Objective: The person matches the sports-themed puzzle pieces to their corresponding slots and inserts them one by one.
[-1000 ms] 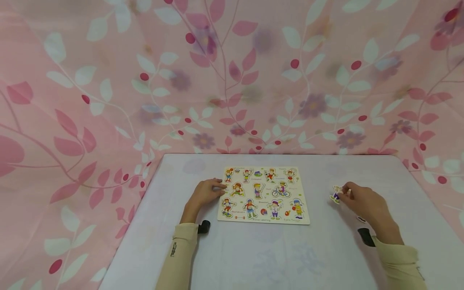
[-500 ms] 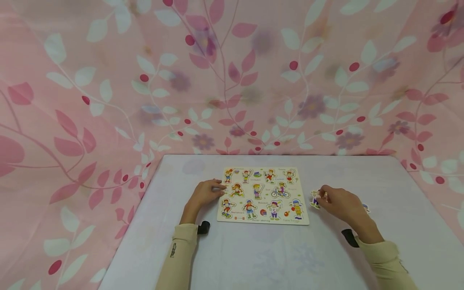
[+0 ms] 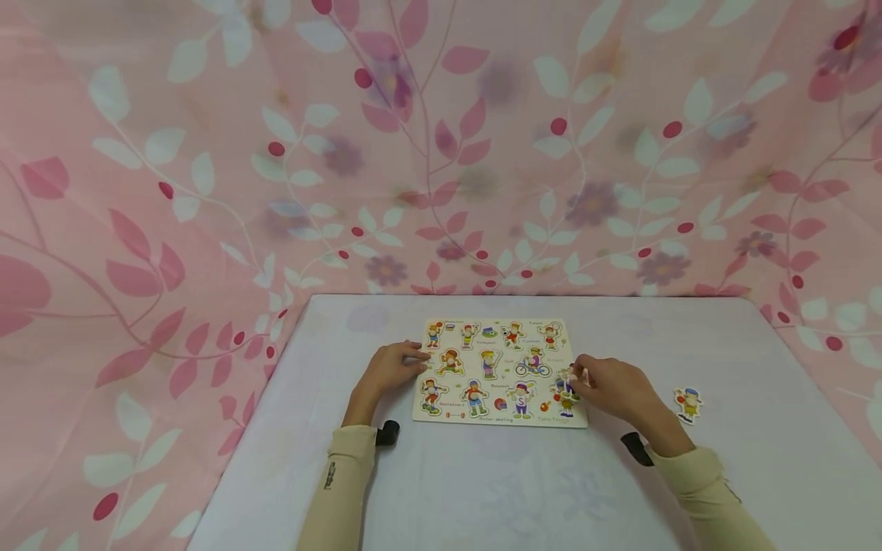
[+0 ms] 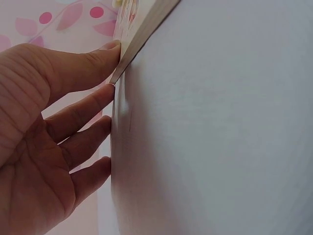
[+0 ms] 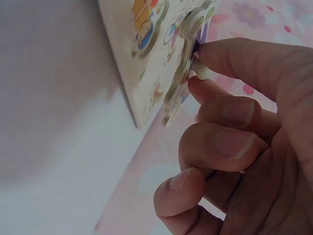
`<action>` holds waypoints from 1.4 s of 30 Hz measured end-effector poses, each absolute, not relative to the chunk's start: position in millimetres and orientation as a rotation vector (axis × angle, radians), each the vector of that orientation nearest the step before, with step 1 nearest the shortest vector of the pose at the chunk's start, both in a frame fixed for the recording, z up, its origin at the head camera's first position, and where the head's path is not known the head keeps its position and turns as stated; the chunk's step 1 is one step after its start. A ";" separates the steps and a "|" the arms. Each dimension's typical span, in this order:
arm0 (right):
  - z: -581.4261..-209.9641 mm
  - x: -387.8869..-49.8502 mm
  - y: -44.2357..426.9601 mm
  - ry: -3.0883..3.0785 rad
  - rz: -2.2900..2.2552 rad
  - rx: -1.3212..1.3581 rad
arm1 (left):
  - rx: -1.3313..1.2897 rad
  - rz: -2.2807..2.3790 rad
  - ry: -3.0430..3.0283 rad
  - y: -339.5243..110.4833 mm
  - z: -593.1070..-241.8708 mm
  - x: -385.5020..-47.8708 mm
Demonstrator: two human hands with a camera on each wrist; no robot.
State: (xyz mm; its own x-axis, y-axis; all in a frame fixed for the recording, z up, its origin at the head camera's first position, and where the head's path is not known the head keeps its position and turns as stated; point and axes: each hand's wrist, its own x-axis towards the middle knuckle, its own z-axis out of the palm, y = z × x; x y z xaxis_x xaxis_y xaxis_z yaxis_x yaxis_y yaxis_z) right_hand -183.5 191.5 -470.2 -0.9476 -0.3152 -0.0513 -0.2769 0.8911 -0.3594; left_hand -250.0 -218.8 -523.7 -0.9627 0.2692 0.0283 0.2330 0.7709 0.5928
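Note:
A wooden peg puzzle board, printed with children playing sports, lies flat on the table. My left hand rests at its left edge. In the left wrist view, the thumb touches the board's side and the other fingers reach down to the cloth, fairly straight. Over the board's right edge, my right hand pinches the small knob of a puzzle piece, a child figure in purple. Seen from the right wrist, that puzzle piece is tilted above the board, apart from its face; its front is mostly turned away.
A second puzzle piece, a figure in a blue cap and yellow clothes, lies on the white tablecloth right of the right forearm. Pink floral fabric hangs behind the table's back edge.
My right hand has carried the purple figure piece leftward from the table's right side to above the board's right edge, uncovering the blue-capped piece. The left hand stays in place.

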 end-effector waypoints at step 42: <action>-499.0 -185.7 120.8 2.901 -0.509 -0.774 | 0.402 0.964 2.884 -219.8 -526.9 -252.1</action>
